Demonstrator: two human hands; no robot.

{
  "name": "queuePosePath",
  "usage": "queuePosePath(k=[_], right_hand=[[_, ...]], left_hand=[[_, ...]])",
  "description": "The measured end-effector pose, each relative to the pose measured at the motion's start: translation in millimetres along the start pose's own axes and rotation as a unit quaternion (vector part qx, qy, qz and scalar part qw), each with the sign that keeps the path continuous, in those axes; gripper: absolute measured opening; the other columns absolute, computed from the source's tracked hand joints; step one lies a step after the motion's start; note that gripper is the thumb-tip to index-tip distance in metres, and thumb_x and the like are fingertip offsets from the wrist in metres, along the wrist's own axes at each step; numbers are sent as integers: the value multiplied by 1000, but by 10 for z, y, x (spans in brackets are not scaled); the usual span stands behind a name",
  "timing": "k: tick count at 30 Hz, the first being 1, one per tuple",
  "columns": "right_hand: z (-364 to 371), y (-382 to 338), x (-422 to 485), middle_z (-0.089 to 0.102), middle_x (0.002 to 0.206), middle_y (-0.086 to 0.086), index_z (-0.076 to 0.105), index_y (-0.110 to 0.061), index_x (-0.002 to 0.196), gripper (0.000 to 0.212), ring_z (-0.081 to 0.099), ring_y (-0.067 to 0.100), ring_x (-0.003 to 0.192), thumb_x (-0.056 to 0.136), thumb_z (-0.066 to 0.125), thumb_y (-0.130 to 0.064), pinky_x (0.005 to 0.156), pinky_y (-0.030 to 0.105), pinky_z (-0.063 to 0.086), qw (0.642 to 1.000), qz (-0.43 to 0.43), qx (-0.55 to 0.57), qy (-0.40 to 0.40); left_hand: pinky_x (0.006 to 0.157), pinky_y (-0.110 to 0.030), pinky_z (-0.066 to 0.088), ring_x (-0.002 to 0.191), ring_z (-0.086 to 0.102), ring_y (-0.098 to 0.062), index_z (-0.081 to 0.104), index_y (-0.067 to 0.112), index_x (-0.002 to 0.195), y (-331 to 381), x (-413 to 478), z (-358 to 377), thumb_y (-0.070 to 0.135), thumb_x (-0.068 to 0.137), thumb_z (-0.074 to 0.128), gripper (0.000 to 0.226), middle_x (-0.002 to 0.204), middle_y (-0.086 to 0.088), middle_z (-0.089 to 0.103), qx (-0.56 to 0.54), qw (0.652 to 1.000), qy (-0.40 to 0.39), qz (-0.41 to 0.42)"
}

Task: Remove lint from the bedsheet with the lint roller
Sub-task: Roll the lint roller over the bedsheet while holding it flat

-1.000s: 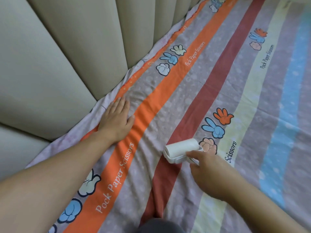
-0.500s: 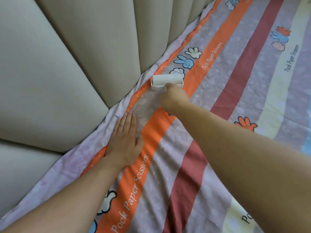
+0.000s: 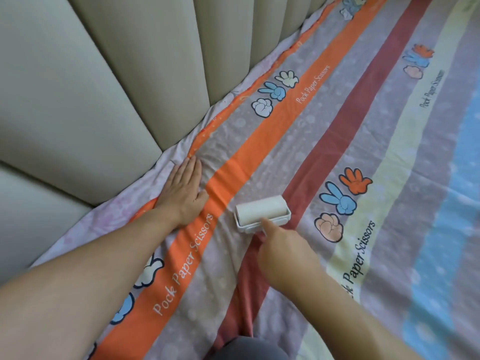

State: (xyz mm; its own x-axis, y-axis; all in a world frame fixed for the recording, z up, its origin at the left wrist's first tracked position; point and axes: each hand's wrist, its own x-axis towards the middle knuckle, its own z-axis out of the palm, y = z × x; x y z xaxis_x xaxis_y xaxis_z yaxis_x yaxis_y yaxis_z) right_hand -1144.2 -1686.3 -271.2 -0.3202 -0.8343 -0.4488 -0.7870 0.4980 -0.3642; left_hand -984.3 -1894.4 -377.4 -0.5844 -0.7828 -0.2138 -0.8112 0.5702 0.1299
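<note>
Lint roller (image 3: pixel 262 211), gripped by the near right hand (image 3: pixel 283 255) (forefinger stretched onto its white frame), rests its pale cylinder on the striped, wrinkled bedsheet (image 3: pixel 298 141), while farther left the left hand (image 3: pixel 184 193) presses flat, fingers straight, beside the padded headboard (image 3: pixel 104 87).

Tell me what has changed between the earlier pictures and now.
The right hand pushed the roller out to the headboard, then pulled it back toward the person, to the edge of the red stripe. It held the roller throughout. The left hand stayed flat on the sheet.
</note>
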Motion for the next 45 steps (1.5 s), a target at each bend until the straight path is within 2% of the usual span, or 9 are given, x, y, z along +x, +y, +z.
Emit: queuePosePath(k=[9,21,33,37,38,39,40,43,45], right_hand=[[-712,197,-320,59,106,1,46,-37,136,45,50,11,52,95,38,-21,43,25,45,996,-17,53,-66],[-266,-939,1495,62,110,16,52,-11,118,34,61,38,99,86,42,-10,70,36,47,994,-75,52,63],[165,-135,-40,65,98,7,42,-32,128,41,59,31,84,89,41,-17,63,36,43,997,-75,-10,28],[785,485,82,61,99,28,36,-16,112,26,51,45,76,93,21,-6,58,40,44,998,11,55,-13],[1320,915,261,54,102,43,33,-9,115,67,47,56,75,76,-6,27,60,51,46,997,6,67,-29],[1567,1260,371,48,107,49,34,-13,131,50,41,65,75,99,4,-37,59,63,45,999,-38,30,18],[1686,1251,331,46,116,48,29,-31,144,107,36,69,78,64,-18,-85,62,68,43,996,-74,-7,45],[185,371,-389,63,112,10,46,-43,127,33,58,31,76,98,29,-41,60,30,50,994,-55,-2,-94],[-394,-159,-482,63,117,6,51,-31,130,36,62,24,94,96,41,-22,78,32,49,998,-61,19,-24]], left_hand=[[120,-32,-23,155,-16,-21,4,5,161,343,-675,-214,46,76,-1,94,169,-12,-8,54,998,30,-16],[126,-36,6,156,13,-24,15,2,159,-253,-867,263,46,94,23,79,168,-13,12,-57,997,40,-22],[123,-25,-9,156,-3,-15,7,7,161,-216,-861,248,53,88,15,86,170,-5,-1,-94,994,55,-21],[123,-27,-10,156,-7,-15,0,8,161,-187,-871,151,58,84,6,92,170,-6,-6,-64,997,32,-34],[124,-28,-10,156,-8,-16,0,8,161,-161,-886,117,59,84,6,92,170,-6,-7,-52,997,29,-38],[123,-28,-10,156,-8,-16,-1,8,161,-124,-903,80,58,87,8,90,170,-7,-8,-40,998,33,-43],[122,-28,-10,156,-8,-16,-2,9,161,-91,-918,46,56,92,14,85,170,-7,-8,-29,998,35,-50],[123,-32,-7,157,-4,-19,2,8,161,-26,-1083,-11,52,95,16,81,170,-8,-4,-18,996,51,-74],[125,-37,-2,157,1,-22,7,6,161,-38,-1270,-1,55,86,8,89,170,-11,2,-7,996,51,-79]])
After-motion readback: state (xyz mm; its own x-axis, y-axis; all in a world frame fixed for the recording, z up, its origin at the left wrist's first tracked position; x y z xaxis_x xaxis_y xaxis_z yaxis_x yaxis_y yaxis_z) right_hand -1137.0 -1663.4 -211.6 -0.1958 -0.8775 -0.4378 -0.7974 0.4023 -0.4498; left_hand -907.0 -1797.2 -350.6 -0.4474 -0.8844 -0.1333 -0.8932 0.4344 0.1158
